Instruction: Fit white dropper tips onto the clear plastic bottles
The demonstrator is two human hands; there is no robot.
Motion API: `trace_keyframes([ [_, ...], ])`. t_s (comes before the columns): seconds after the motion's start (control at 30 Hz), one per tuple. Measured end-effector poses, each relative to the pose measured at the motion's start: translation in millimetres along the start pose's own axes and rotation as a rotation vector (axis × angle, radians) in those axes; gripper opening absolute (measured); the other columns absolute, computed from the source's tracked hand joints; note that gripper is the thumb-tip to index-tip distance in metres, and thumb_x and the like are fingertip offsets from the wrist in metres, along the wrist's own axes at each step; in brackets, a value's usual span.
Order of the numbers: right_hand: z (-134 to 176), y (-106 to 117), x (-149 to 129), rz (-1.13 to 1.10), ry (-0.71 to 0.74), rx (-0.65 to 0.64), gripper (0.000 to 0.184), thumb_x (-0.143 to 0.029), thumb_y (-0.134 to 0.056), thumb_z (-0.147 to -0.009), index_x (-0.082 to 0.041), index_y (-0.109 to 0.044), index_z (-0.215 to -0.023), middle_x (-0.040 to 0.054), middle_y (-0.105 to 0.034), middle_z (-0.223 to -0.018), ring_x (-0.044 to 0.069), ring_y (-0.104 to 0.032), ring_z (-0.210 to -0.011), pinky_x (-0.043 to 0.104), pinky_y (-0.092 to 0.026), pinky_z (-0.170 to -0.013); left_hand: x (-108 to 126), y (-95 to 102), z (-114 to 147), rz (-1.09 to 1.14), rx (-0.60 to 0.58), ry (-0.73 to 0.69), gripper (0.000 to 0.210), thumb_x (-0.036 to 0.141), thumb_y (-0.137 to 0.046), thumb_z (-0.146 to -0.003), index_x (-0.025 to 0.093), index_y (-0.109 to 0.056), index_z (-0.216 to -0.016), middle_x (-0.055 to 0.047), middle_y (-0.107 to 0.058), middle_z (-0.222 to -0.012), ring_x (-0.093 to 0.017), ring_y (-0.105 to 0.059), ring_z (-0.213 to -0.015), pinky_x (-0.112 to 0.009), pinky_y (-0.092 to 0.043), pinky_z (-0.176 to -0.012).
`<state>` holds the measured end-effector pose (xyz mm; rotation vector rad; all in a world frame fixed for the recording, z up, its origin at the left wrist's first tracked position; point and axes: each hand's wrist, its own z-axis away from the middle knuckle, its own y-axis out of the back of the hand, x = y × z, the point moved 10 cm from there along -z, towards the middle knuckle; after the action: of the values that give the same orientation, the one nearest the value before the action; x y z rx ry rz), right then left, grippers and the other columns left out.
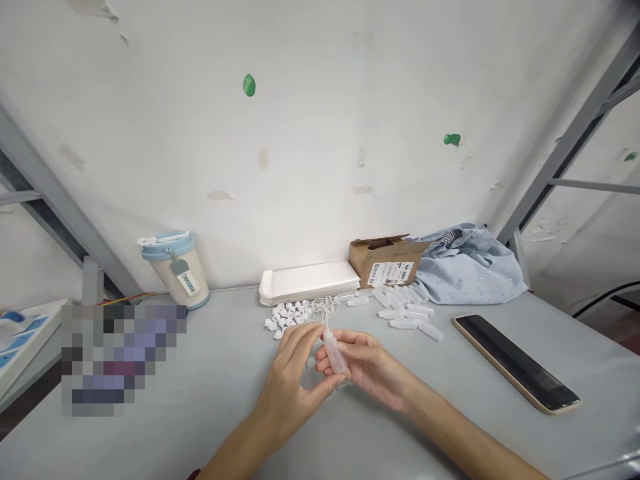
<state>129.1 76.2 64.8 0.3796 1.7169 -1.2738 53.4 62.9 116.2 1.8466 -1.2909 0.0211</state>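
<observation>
Head view | right hand point(373, 370) grips a small clear bottle point(334, 352) between fingers and thumb | left hand point(290, 383) pinches at the bottle's upper end | bottle held above the tabletop point(210, 427), just nearer the person than the white caps point(289, 316)

Both hands meet above the grey table point(150, 440): the right hand point(370, 365) grips a small translucent bottle point(334, 352), the left hand point(290, 380) pinches its top. White caps point(289, 315) lie beyond, more bottles point(407, 312) far right, a phone point(517, 363) right.
</observation>
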Motion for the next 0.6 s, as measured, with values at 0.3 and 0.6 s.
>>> trace_keyframes([
  [0.3,3,21,-7,0.640,0.111,0.264,0.030,-0.030,-0.063,-0.079,-0.014,-0.060,-0.103,0.0019,-0.062,-0.072,0.016,-0.060,-0.065,0.026,-0.046,-0.060,11,-13.3,5,-0.277,-0.042,-0.101,0.048,0.011,-0.054,-0.079,0.016,-0.042,-0.126,-0.012,-0.053,-0.107,-0.027,-0.049,-0.099,-0.043,-0.048,-0.081],
  [0.6,0,16,-14,0.489,0.079,0.182,0.016,-0.026,-0.053,-0.081,-0.015,-0.061,-0.089,0.0016,-0.063,-0.072,0.017,-0.062,-0.068,0.026,-0.046,-0.061,15,-18.4,-1,-0.214,-0.056,-0.155,0.040,0.014,-0.057,-0.081,0.016,-0.047,-0.119,-0.013,-0.053,-0.116,-0.028,-0.043,-0.111,-0.045,-0.045,-0.090],
])
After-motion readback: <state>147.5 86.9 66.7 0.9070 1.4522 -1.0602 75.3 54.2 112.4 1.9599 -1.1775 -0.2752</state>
